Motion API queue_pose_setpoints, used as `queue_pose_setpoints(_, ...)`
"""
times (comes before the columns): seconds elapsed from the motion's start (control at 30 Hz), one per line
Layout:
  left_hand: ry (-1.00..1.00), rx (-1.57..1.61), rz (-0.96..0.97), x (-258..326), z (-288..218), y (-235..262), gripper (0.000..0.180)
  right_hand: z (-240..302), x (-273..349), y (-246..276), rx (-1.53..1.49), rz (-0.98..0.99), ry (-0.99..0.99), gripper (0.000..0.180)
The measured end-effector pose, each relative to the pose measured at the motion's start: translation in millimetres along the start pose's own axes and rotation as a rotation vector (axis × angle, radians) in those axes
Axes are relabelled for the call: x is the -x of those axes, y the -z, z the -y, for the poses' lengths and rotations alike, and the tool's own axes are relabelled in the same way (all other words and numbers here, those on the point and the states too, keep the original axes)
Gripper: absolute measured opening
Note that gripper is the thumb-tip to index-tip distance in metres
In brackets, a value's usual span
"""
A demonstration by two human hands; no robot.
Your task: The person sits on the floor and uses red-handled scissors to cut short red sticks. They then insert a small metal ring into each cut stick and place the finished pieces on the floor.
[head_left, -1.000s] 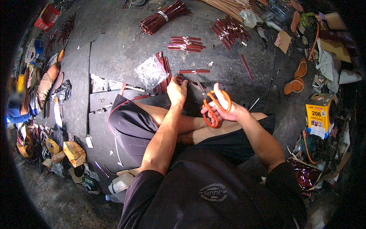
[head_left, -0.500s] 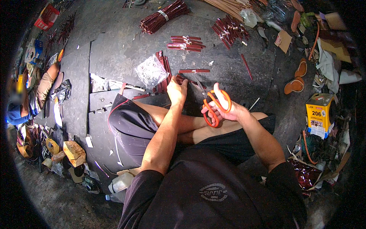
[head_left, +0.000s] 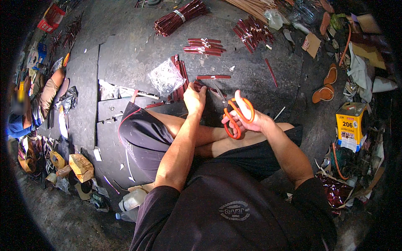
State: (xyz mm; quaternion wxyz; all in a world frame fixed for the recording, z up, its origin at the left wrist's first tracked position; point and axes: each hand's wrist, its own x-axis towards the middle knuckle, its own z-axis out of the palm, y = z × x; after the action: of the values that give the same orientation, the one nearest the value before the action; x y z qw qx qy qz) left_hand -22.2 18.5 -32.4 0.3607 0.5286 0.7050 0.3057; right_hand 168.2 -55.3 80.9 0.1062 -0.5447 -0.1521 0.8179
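Orange-handled scissors (head_left: 234, 115) sit in my right hand (head_left: 247, 121), fingers threaded through the loops and closed around them; the blades point forward and left, toward the left fingertips. My left hand (head_left: 194, 98) is pressed down on the dark floor mat (head_left: 125, 58), fingers together and curled over a short dark-red stick (head_left: 200, 85) (exact grip hidden under the knuckles, so I cannot tell how many pieces it pins).

Progress, judged from the layout: a fair amount already cut. Just beyond the left fingertips lies one loose cut stick (head_left: 213, 77); further out, a small heap of short red sticks (head_left: 204, 46); beyond the scissor tips, another heap (head_left: 251, 31). A tied bundle of longer red sticks (head_left: 178, 17) lies well beyond the left fingers, apparently uncut, and pale uncut canes (head_left: 251, 6) lie at the far edge. So stock remains.

Containers: a clear plastic bag (head_left: 166, 77) just left of the left fingers, crumpled, contents not readable. A yellow carton (head_left: 351, 125) stands well right of the right hand; what is inside cannot be seen. A clear plastic bottle (head_left: 132, 201) lies near my left elbow, seemingly empty.

Another person (head_left: 35, 104) sits far left.
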Motion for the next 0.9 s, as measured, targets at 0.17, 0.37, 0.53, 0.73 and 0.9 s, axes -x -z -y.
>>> queue_pose_setpoints(0.17,-0.036,0.022,-0.051,-1,5,-3,0.027,19,-1,0,-0.02,0.04,-0.093,0.123)
queue_pose_setpoints(0.37,-0.03,0.033,-0.04,-1,-1,0,0.026,49,-6,5,-0.057,0.126,-0.191,0.13)
queue_pose_setpoints(0.53,0.003,0.0,-0.04,2,-6,1,0.024,67,-14,10,0.031,0.131,-0.261,0.135)
queue_pose_setpoints(0.73,-0.002,-0.022,-0.057,4,-2,-6,0.026,82,-26,6,0.112,0.113,-0.332,0.132)
queue_pose_setpoints(0.9,-0.077,-0.038,-0.081,2,14,-15,0.029,63,-35,-10,0.112,0.012,-0.286,0.123)
